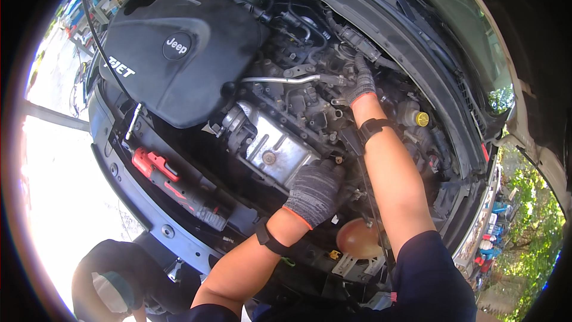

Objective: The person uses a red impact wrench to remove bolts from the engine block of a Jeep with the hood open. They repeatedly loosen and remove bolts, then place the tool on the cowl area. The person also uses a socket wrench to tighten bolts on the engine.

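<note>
The grey-gloved right hand reaches toward eleven o'clock into the central dark metal engine. The grey-gloved left hand bends at the silver metal shield, five o'clock side; I can't tell either grip.

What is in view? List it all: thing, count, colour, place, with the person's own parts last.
Engine cover: 1, black, upper left.
Metal pipe: 1, silver, above the centre.
Metal shield: 1, silver, centre.
Cap: 1, yellow, right side.
Power tool: 1, red and black, left, along the bay's front edge.
Rounded part: 1, reddish brown, low, right of centre.
Small engine parts: too many to count, mostly dark grey, centre.
Foliage: uncounted, green, far right.
Co-worker: 1, dark clothing, lower left.
Forearms: 2, bare below dark blue sleeves, lower edge.
Wristbands: 2, black, one per wrist.
Left grip: 1, grey glove with orange cuff, at the shield's lower right end.
Right grip: 1, same glove, among the engine parts.
</note>
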`<state>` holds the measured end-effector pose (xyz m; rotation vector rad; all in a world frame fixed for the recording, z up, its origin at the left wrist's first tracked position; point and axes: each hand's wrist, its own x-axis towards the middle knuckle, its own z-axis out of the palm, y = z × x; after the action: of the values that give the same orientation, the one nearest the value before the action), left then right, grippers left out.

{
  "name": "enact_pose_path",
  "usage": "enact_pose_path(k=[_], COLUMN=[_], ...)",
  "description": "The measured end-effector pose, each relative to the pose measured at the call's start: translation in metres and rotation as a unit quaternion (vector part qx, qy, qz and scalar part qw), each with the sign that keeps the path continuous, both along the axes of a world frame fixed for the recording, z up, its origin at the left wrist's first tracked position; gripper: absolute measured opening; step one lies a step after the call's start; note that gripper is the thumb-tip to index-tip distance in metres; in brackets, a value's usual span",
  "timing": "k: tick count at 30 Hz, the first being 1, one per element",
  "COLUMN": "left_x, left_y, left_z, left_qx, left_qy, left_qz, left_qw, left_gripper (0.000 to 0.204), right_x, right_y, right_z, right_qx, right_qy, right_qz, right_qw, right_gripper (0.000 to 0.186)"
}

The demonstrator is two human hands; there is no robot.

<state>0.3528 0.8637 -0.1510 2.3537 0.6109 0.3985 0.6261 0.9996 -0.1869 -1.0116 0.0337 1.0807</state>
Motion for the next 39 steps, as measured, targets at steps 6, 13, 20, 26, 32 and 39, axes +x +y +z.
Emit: enact_pose_path(k=[6, 13, 20, 26, 32, 39], left_x=[0.002, -0.001, 0.003, 0.001, -0.003, 0.036], left_y=[0.000, 0.007, 0.005, 0.007, 0.017, 0.110], left_z=[0.003, 0.006, 0.004, -0.001, 0.001, -0.040], left_qx=[0.015, 0.031, 0.019, 0.033, 0.007, -0.092], left_qy=[-0.050, -0.019, -0.016, 0.053, 0.150, 0.063], left_qz=[0.021, 0.037, 0.031, 0.047, 0.082, 0.355], left_qw=[0.998, 0.999, 0.999, 0.997, 0.985, 0.928], left_gripper=[0.021, 0.020, 0.020, 0.024, 0.033, 0.060], right_x=[0.035, 0.021, 0.034, 0.008, 0.000, -0.006], right_y=[-0.022, -0.029, -0.063, -0.075, -0.059, -0.034], right_z=[-0.030, -0.007, -0.025, -0.011, 0.028, 0.016], right_qx=[0.026, -0.063, 0.006, -0.178, 0.040, -0.010], right_qy=[-0.030, -0.012, 0.011, -0.033, 0.014, 0.020], right_qz=[0.049, 0.029, 0.022, -0.014, 0.020, -0.017], right_qw=[0.998, 0.997, 1.000, 0.983, 0.999, 1.000], right_gripper=[0.054, 0.060, 0.044, 0.052, 0.040, 0.030])
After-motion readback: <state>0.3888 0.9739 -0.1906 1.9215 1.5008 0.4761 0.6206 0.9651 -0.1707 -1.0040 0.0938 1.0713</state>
